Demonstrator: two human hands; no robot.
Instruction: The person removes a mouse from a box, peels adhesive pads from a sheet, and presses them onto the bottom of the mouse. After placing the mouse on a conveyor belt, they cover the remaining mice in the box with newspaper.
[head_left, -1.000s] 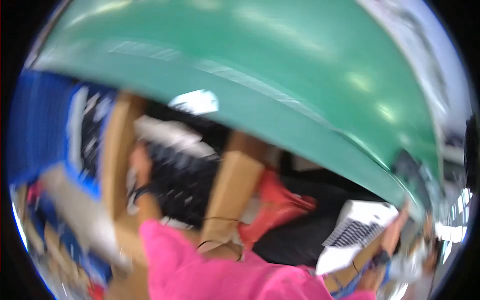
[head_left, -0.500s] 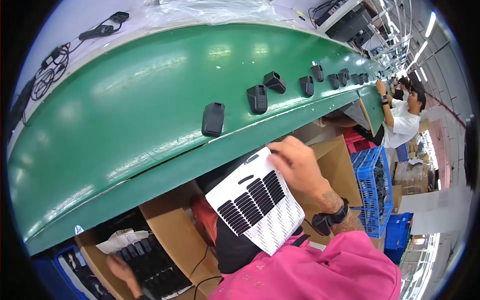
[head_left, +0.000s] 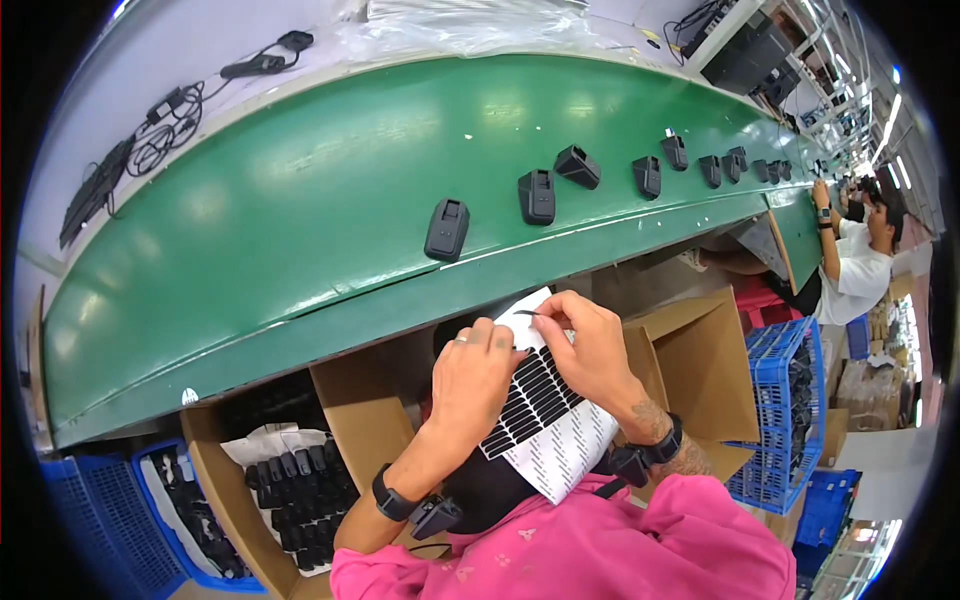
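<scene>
A white sheet of black oblong stickers lies slanted across my lap, below the green bench edge. My right hand is over its upper right part, thumb and forefinger pinching a thin black sticker. On the sheet's left side is my left hand, fingers curled together. A dark bit shows at its fingertips; whether it is a sticker cannot be made out. Several black device housings with a slot in the top, such as the nearest black housing, stand on the bench beyond my hands.
The green bench spans the view. An open carton at lower left holds rows of black parts; another open carton stands right, beside a blue crate. Black cables lie far left. A co-worker sits far right.
My left hand has come from the lower-left carton to the sheet. My right hand now pinches a black sticker. The whole view has shifted slightly; the housings keep their arrangement.
</scene>
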